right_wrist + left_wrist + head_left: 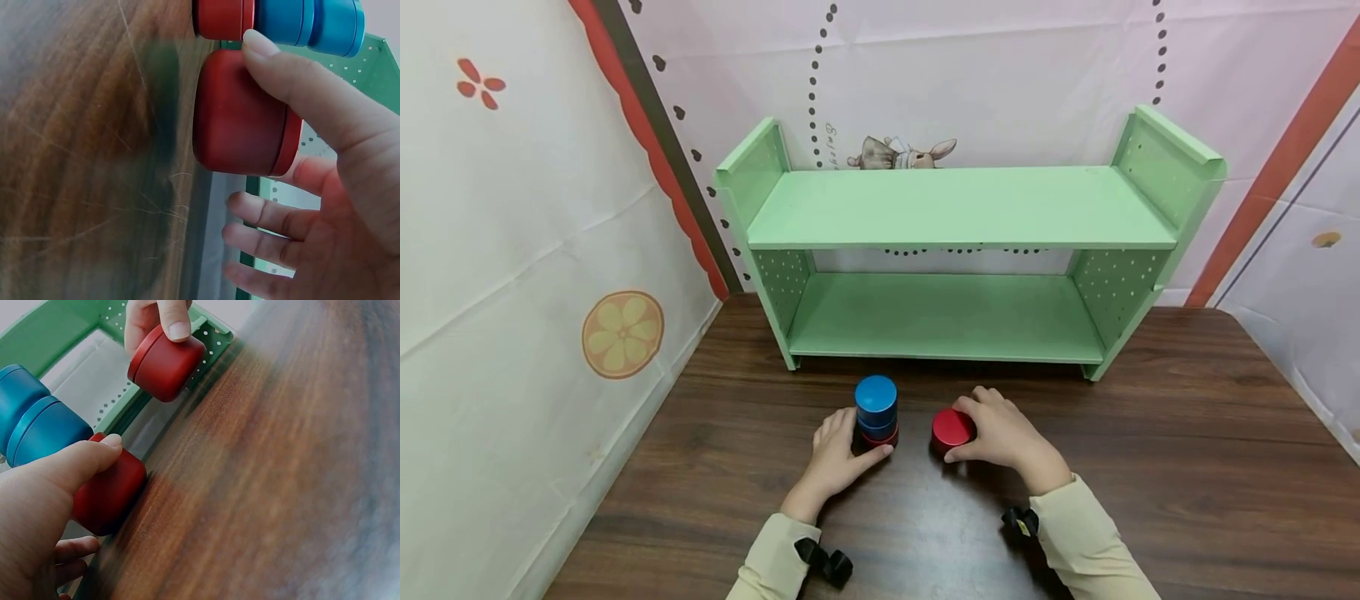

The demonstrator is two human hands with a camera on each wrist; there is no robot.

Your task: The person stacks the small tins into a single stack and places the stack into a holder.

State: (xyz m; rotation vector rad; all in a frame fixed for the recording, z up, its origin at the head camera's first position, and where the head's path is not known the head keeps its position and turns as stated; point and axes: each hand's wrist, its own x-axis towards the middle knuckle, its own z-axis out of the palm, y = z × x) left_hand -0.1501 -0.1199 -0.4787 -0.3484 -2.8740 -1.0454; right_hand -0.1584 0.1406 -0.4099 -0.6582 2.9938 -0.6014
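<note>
Two blue round tins (pixel 876 395) stand stacked on a red round tin (pixel 112 494) on the table. My left hand (pixel 833 460) holds the bottom of this stack, its thumb along the red tin near the seam with the lower blue one. Fingers of that hand are partly hidden behind the stack. To the right, my right hand (pixel 1003 433) grips a second red tin (pixel 240 115) between thumb and index finger. Its other fingers (pixel 269 240) hang loosely below, away from the tin. Whether this tin touches the table I cannot tell.
A light green two-tier shelf (pixel 962 208) stands at the back of the dark wooden table (pixel 1195 467), just behind the tins. Printed cloth (pixel 512 208) hangs along the left, back and right sides. Black straps with small mounts (pixel 823 562) sit on both sleeves.
</note>
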